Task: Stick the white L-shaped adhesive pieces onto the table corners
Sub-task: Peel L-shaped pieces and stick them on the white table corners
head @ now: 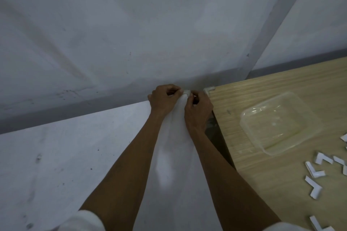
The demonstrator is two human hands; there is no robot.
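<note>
White sleeves [82, 220] at 6 o'clock, both bare forearms running up to frame centre. Biggest thing: pale floor [56, 165] at 7–9 o'clock, grey wall [131, 24] across the top. Wooden table [281, 184] fills 3–5 o'clock, its far corner near centre. On it a clear plastic tub [270, 153] at 3 o'clock, looks empty. Loose pieces [314, 189], white L-shapes, scattered flat on the tabletop at 4–5 o'clock, elbows pointing every which way, several cut by the frame edge. Left hand [165, 99] and right hand [198, 108] meet at centre, off the table, just at 9 o'clock of its corner. Both have fingers curled, thumb and forefinger tips clamped on one held piece [186, 92] between them. Only a small pale nub of it shows, so its long axis and which way it points can't be told. Fitted piece [209, 89] already sits on that far corner, at 1 o'clock of the right hand: one leg along the far edge, one along the left edge, elbow pointing out toward 10 o'clock. Progress: one visible corner done, other corners out of view, plenty of pieces left. The two-handed pinch looks like backing being peeled or the piece being readied; it's not on any corner yet.
</note>
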